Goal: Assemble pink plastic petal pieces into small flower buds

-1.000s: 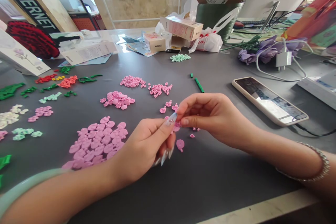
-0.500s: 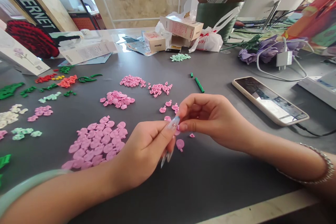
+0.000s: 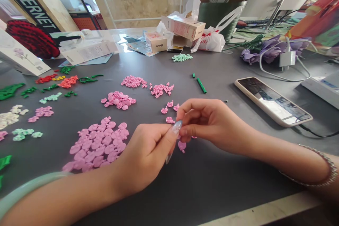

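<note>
My left hand (image 3: 145,155) and my right hand (image 3: 209,122) meet fingertip to fingertip low over the grey table (image 3: 212,176), both pinched on a small pink piece that the fingers mostly hide. A round pink petal piece (image 3: 182,145) lies on the table just under them. Left of my left hand spreads a big heap of pink petal pieces (image 3: 97,144). A few small pink pieces (image 3: 169,107) lie just beyond my fingers.
Smaller pink heaps (image 3: 118,99) (image 3: 134,82) (image 3: 161,89) lie farther back. Red, green, mint and white pieces (image 3: 47,88) sit at the left. A green stick (image 3: 201,85) and a phone (image 3: 272,101) on a cable lie right. Boxes (image 3: 184,28), a bag and purple flowers (image 3: 267,51) stand behind.
Both hands have sunk slightly toward the table and nearer me, still pinched together on the small pink piece. The pieces on the table have not moved.
</note>
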Motion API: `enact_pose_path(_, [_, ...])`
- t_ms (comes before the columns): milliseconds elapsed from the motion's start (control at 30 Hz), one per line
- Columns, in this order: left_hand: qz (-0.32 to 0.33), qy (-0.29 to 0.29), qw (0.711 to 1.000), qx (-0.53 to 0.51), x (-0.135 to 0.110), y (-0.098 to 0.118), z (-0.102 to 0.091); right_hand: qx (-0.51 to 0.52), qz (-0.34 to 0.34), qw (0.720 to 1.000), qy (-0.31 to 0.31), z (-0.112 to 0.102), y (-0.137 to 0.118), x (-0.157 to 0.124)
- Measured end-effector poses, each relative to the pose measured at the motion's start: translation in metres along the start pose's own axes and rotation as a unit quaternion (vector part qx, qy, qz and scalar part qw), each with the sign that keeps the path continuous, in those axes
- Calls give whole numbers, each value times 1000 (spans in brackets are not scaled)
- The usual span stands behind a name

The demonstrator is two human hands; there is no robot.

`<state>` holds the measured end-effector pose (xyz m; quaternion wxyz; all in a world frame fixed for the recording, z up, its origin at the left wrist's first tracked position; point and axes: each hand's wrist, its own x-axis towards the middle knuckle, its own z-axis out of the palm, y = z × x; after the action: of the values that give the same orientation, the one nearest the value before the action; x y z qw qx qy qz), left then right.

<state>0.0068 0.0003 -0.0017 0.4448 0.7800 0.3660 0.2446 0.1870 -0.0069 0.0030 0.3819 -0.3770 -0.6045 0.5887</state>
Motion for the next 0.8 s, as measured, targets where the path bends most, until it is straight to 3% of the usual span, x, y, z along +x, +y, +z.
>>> enact_pose_path(233, [-5, -7, 1000, -2, 1, 2, 0, -8, -11, 1000, 7, 2, -1, -1])
enact_pose_path(500, [-60, 4, 996, -69, 2, -2, -2, -29, -12, 998, 52, 2, 0, 0])
enact_pose_path(667, [-34, 10, 998, -45, 4, -1, -2, -45, -5, 998, 46, 1, 0, 0])
enact_pose_path(733, [-31, 18, 999, -37, 4, 0, -2, -84, -13, 995, 47, -3, -3, 0])
enact_pose_path(800, [-32, 30, 998, -38, 4, 1, -2, -187, -31, 980, 54, -10, -8, 0])
